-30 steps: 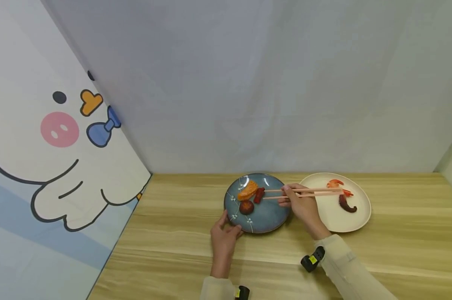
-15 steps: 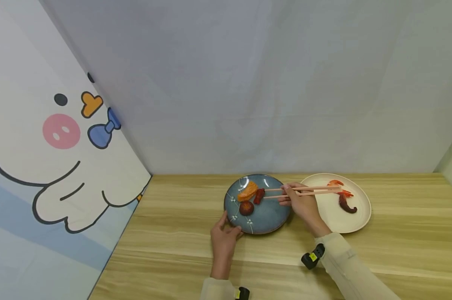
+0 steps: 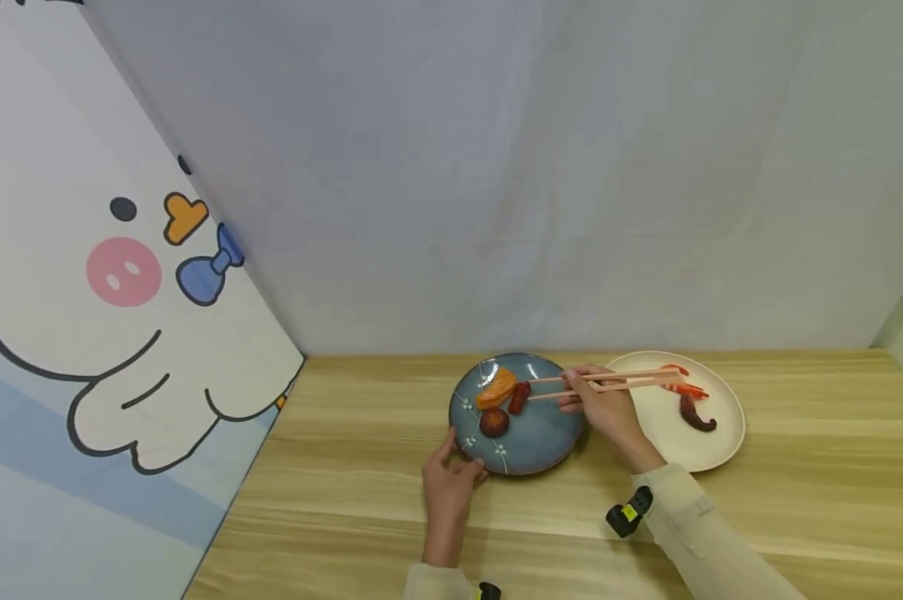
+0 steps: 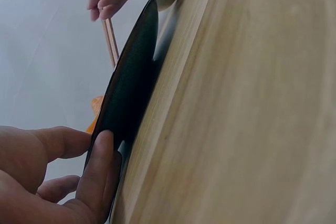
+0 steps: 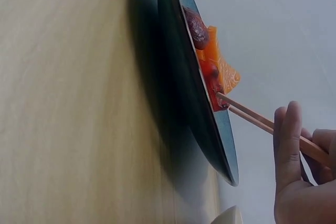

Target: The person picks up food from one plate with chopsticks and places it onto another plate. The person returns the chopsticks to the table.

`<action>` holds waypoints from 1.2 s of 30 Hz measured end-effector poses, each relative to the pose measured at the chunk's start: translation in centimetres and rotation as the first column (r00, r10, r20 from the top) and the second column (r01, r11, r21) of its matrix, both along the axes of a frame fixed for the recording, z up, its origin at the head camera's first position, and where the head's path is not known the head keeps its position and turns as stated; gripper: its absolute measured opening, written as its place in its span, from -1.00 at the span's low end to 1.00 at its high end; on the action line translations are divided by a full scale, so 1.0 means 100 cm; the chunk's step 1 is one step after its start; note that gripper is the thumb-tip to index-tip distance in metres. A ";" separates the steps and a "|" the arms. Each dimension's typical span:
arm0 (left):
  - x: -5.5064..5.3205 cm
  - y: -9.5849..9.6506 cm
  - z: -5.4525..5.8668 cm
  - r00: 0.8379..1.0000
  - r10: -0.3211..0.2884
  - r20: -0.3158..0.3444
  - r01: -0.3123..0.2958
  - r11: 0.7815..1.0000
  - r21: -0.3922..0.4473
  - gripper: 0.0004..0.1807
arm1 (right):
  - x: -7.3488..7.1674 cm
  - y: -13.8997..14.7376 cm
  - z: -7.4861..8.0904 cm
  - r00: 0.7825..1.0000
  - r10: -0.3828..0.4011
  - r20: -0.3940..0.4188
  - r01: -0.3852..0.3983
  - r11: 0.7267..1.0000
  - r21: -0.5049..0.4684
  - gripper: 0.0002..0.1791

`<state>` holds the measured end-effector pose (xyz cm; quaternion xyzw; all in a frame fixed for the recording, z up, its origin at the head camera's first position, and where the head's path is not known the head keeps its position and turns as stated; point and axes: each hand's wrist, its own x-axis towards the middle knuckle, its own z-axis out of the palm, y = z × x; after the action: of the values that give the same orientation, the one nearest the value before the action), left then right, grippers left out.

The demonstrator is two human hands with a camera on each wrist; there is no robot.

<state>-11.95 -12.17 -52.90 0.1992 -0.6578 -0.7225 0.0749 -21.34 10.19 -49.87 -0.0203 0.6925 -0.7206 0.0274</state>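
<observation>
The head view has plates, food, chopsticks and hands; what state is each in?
Blue plate: on the table, bearing three food pieces
Left hand: gripping the blue plate's rim
Right hand: holding the chopsticks
Chopsticks: tips apart, at the red piece; firm hold unclear
Red piece, orange piece, round brown piece: lying on the blue plate
White plate: on the table
Shrimp-like piece, dark curved piece: on the white plate

in the left wrist view, chopsticks (image 4: 109,40) with lower ends hidden behind the plate (image 4: 131,72)
</observation>
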 end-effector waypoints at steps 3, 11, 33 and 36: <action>0.000 0.000 0.000 1.000 0.001 -0.007 0.000 1.000 0.002 -0.17 | -0.001 0.001 0.001 1.000 0.017 -0.004 -0.017 1.000 0.009 -0.61; 0.002 0.000 -0.001 1.000 0.000 -0.007 0.000 1.000 0.002 -0.17 | -0.006 -0.002 0.005 0.998 0.056 -0.023 -0.054 0.996 0.065 -0.62; 0.001 -0.001 -0.001 1.000 -0.002 -0.029 0.002 1.000 0.004 -0.17 | -0.008 -0.007 0.000 0.994 0.081 -0.067 -0.072 0.990 0.121 -0.68; 0.001 -0.001 0.000 0.999 0.002 -0.033 -0.002 1.000 0.014 -0.17 | -0.008 -0.008 -0.002 0.991 0.090 -0.096 -0.073 0.984 0.161 -0.71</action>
<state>-11.82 -12.23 -52.93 0.1886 -0.6511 -0.7303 0.0848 -22.13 9.37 -50.05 -0.0835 0.7462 -0.6601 0.0228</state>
